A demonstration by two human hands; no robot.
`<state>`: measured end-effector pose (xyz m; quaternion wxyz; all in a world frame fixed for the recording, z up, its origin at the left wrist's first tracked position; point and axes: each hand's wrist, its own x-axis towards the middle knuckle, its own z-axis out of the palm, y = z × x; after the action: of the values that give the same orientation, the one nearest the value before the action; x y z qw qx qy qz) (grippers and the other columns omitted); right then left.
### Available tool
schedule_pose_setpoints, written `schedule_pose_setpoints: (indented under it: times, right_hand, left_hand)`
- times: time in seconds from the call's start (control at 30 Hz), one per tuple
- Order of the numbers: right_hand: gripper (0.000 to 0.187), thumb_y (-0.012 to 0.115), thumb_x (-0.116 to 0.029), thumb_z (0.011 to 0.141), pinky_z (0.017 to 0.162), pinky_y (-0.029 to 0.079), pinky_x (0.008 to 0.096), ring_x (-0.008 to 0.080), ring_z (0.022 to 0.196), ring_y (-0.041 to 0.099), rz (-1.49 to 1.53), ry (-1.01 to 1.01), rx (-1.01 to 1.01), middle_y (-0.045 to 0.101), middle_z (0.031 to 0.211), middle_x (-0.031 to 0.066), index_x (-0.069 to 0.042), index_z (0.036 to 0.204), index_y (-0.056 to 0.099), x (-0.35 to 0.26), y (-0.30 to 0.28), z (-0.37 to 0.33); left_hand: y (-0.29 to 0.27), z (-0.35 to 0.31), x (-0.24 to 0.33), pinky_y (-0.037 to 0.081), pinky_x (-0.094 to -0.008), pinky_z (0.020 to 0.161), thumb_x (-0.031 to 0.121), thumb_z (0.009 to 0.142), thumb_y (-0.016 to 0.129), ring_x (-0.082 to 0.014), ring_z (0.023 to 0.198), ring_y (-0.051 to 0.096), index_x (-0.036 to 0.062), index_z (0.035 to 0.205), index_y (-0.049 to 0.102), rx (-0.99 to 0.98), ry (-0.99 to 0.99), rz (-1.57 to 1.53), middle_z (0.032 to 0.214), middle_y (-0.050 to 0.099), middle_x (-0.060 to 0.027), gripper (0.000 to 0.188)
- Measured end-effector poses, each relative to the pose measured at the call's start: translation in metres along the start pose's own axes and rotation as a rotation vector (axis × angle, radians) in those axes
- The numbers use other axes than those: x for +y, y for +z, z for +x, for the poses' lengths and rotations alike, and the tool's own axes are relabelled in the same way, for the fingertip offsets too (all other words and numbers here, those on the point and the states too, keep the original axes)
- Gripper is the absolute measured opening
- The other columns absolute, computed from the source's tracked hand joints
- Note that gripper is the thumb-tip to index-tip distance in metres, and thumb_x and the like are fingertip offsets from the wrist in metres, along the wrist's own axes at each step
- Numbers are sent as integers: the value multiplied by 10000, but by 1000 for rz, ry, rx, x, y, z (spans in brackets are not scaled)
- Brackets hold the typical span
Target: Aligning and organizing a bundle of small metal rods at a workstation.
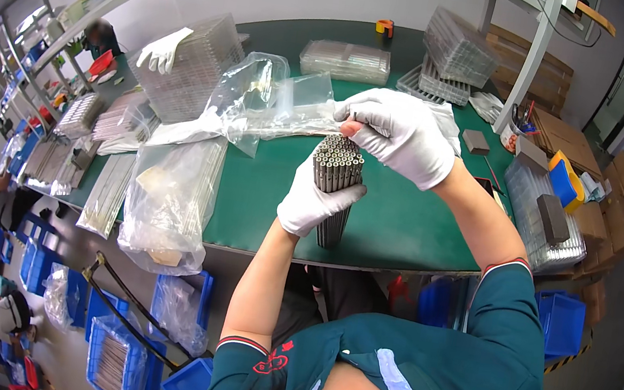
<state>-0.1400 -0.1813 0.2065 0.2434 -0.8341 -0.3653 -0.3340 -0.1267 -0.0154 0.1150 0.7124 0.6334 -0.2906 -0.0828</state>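
We look from the person's head, through the left one of two wide fisheye cameras, downward and a little forward. Near us, the green shirt (417,357) fills the lower edge; the gloved hands (404,132) are close, around the middle; the back wall (331,2) is farther, at the top.

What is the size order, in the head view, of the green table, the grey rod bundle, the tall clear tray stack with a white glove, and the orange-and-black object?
1. Green table
2. Clear tray stack
3. Grey rod bundle, partly hidden by the left hand
4. Orange-and-black object
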Motion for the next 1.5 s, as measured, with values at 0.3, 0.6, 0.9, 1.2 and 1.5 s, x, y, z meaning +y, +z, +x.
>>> schedule_pose_setpoints:
  times: [0.3,0.6,0.9,1.2,1.5]
  right_hand:
    - [168,630,-160,844,695,496,297,215,768,622,100,-11,115,636,911,100,-12,923,642,-3,0,0]
    - [150,636,-155,830,706,497,311,249,768,625,96,-9,76,649,862,98,-19,893,637,-4,5,-4]
    - [124,679,-128,782,731,488,319,239,840,615,-167,-100,58,636,975,98,-34,806,603,-20,-18,10]
    - [115,650,-96,820,745,479,296,194,813,594,161,91,86,622,1009,105,-6,804,581,-13,-6,7]
    - [158,676,-163,793,688,493,329,276,780,610,135,84,139,636,956,106,-26,813,600,-11,0,4]
  left_hand:
    - [2,0,6,462,-261,777,96,651,755,-99,824,542,25,1099,516,-5,-16,9,924,585,-20,513]
    - [1,1,8,463,-262,774,76,654,746,-97,828,541,25,1087,518,-25,5,14,934,583,-18,492]
    - [0,2,6,467,-271,761,116,653,749,-112,805,548,28,1041,537,-7,1,112,908,589,-29,451]
    - [2,1,7,470,-271,747,118,651,746,-109,773,554,37,1011,542,27,13,47,869,591,-25,421]
    - [2,1,12,470,-263,735,91,649,742,-101,780,548,39,1007,539,-1,-5,52,876,586,-22,415]
